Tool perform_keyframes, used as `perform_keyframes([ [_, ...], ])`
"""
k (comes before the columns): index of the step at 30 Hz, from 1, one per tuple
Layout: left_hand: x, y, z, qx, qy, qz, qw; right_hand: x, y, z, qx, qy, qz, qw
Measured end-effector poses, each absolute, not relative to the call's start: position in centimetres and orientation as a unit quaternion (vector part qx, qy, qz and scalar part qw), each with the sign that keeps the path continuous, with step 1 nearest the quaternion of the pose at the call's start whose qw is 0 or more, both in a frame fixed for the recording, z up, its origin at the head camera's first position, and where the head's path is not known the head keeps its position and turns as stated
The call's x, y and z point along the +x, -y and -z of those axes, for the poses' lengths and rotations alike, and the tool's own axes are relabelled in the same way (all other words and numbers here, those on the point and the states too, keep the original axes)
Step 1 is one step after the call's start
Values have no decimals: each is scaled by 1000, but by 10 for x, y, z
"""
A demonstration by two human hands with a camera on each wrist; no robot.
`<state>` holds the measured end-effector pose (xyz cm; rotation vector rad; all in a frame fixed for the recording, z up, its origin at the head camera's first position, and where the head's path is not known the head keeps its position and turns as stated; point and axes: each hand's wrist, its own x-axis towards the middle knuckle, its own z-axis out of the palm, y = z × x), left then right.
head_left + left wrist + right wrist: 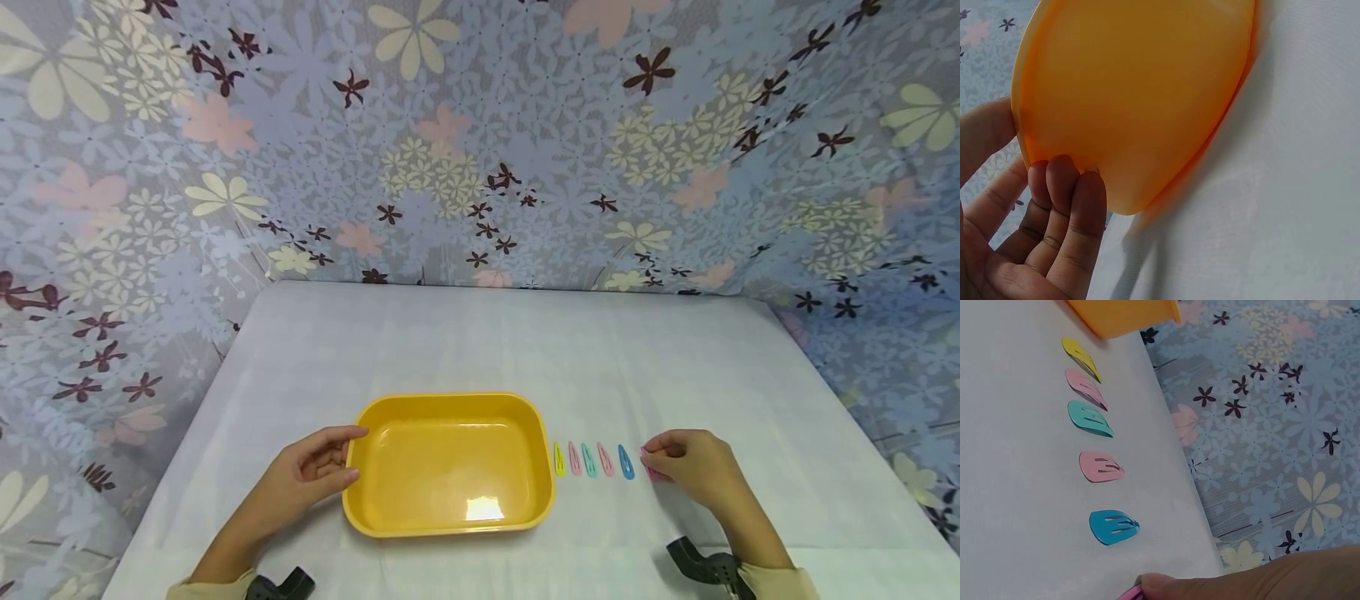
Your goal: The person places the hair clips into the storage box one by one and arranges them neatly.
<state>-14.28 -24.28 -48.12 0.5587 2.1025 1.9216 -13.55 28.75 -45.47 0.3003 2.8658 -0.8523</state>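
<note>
My left hand (311,471) holds the left end of a yellow plastic tray (450,467), fingertips and thumb at its rim. Close up in the left wrist view, curled fingers (1085,219) lie against the tray's outer wall (1141,112). My right hand (697,467) pinches a dark pink snap hair clip (651,475) between thumb and fingers, partly hidden by them. To its left lies a row of hair clips: blue (626,462), pink (605,459), teal (588,460), another pink (574,458) and yellow (558,459), the last beside the tray.
A white cloth (480,342) covers the table under everything. Flower-patterned fabric (525,150) hangs behind and at both sides. Black wrist mounts (701,562) sit on both forearms near the front edge.
</note>
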Motion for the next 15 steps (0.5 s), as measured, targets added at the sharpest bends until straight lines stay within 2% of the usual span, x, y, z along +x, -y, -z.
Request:
perform_keyframes([
  [15,-145,245,484,185,-708,-669,126,-134,-288,460,134,-921,354,86],
])
